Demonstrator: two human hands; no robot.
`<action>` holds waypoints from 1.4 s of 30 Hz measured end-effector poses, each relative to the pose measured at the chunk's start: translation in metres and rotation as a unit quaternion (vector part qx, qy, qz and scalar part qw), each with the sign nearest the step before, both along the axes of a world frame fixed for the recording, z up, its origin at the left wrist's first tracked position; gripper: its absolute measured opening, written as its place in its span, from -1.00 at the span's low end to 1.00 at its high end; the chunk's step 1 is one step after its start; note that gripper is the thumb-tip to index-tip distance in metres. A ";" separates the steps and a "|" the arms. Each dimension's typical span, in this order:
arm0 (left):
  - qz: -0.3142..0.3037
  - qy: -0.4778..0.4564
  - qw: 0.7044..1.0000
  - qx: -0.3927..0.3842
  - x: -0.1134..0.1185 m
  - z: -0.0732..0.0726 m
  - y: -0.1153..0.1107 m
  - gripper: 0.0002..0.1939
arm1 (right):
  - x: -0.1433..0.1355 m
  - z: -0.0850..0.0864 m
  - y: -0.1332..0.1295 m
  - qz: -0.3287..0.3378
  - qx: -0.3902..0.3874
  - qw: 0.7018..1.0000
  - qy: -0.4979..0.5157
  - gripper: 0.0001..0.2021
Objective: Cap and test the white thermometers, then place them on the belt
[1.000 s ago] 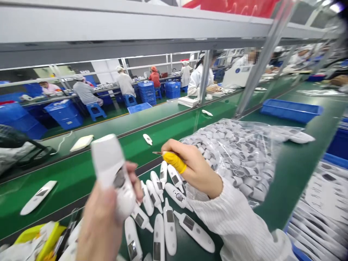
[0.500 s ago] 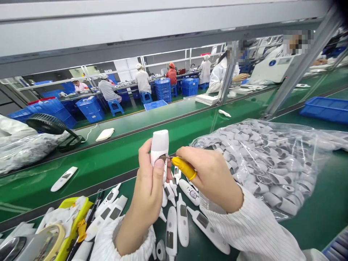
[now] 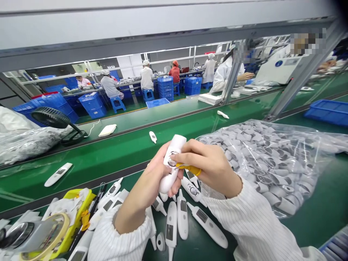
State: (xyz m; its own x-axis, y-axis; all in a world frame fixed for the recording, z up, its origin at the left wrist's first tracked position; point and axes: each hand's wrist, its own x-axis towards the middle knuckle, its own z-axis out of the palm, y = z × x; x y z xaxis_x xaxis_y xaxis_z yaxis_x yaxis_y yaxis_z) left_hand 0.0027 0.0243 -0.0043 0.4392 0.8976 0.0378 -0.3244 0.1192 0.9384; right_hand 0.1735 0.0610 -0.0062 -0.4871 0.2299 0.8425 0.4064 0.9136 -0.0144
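Both hands (image 3: 152, 181) (image 3: 212, 166) raised (fingers curled)

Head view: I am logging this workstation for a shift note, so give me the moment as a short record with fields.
left hand: left hand holds a white thermometer body, tip end up
right hand: right hand holds a yellow-handled tool, its tip at a round part on the thermometer body
below the hands: row of white thermometers lying on the green bench
right side: clear bag of grey caps
left side: yellow tray, roll of tape
behind: green conveyor belt with loose units, small black fan
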 end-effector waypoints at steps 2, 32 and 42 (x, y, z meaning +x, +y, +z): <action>-0.007 -0.011 1.000 -0.001 0.001 0.000 -0.001 -0.39 | 0.000 -0.001 0.001 0.021 -0.005 0.999 0.033 -0.81; 0.099 0.089 0.989 0.061 0.007 0.002 -0.018 -0.32 | -0.010 -0.014 -0.013 0.004 0.079 0.992 0.099 -0.85; 0.208 0.214 0.932 0.207 0.015 -0.017 -0.016 -0.27 | -0.026 -0.007 -0.008 0.167 -0.462 0.824 0.284 -0.62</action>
State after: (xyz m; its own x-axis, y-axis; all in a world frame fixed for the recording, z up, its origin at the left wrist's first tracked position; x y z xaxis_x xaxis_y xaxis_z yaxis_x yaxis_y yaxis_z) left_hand 0.0174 0.0080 -0.0215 0.1119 0.9408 0.3201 0.1520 -0.3345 0.9301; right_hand 0.1471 0.0534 -0.0134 -0.2410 0.8341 0.4963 -0.1762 0.4652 -0.8675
